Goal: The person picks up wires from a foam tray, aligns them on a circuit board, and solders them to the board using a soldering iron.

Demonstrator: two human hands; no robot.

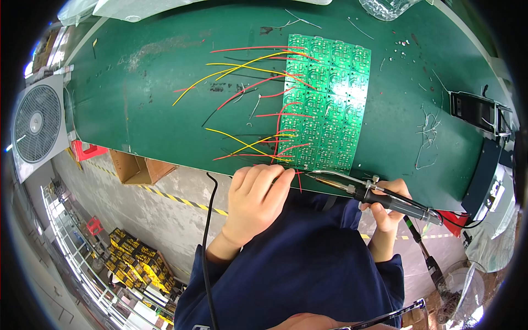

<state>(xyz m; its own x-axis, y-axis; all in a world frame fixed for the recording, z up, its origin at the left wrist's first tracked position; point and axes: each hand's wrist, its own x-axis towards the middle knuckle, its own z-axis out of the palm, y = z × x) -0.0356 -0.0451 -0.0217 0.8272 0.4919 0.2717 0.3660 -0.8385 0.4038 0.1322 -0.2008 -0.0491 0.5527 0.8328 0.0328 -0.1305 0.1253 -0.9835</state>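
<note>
A green sheet of small circuit boards [330, 93] lies on the bench, with several red and yellow wires [242, 65] joined along its left side and trailing left. My left hand [258, 195] is at the sheet's near left corner, fingers pinched together on a thin red wire [300, 181]; its exact hold is partly hidden by the fingers. In my right hand [390, 203] is a soldering iron [385, 201] with a dark grip and a thin metal feed tube beside the tip. The iron's tip points left, close to the red wire and the near edge of the sheet.
The green bench [154, 110] carries loose solder strands [429, 132] and scraps. A black holder [478, 113] and a dark box [481, 176] stand at the right. A fan [37, 122] is at the left. A black cable [206, 247] hangs near my left arm. Below is a cardboard box [132, 168].
</note>
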